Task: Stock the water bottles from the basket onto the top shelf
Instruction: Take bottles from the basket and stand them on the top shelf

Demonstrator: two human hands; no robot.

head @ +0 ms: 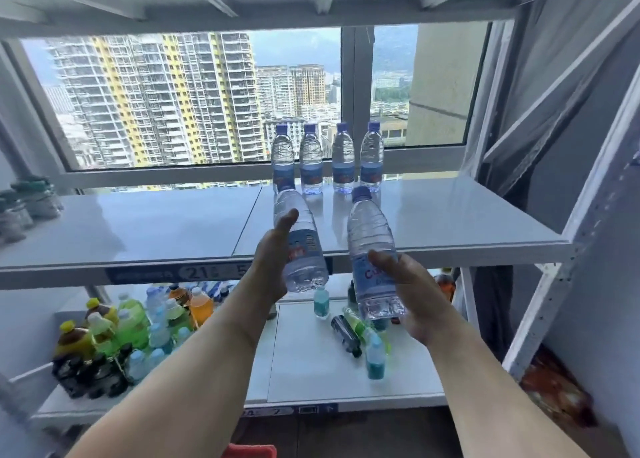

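Each hand, left [273,260] and right [415,291], grasps a clear plastic blue-capped water bottle [299,243] mid-body; full, heavyish, slippery, squeezable near the shelf's [450,215] front edge.

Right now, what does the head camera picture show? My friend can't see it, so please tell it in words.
Two bare hands each hold a water bottle up toward a white shelf: the left hand grips one bottle, the right hand another. Four more water bottles stand in a row at the back by a window. Colourful drinks crowd the lower shelf.
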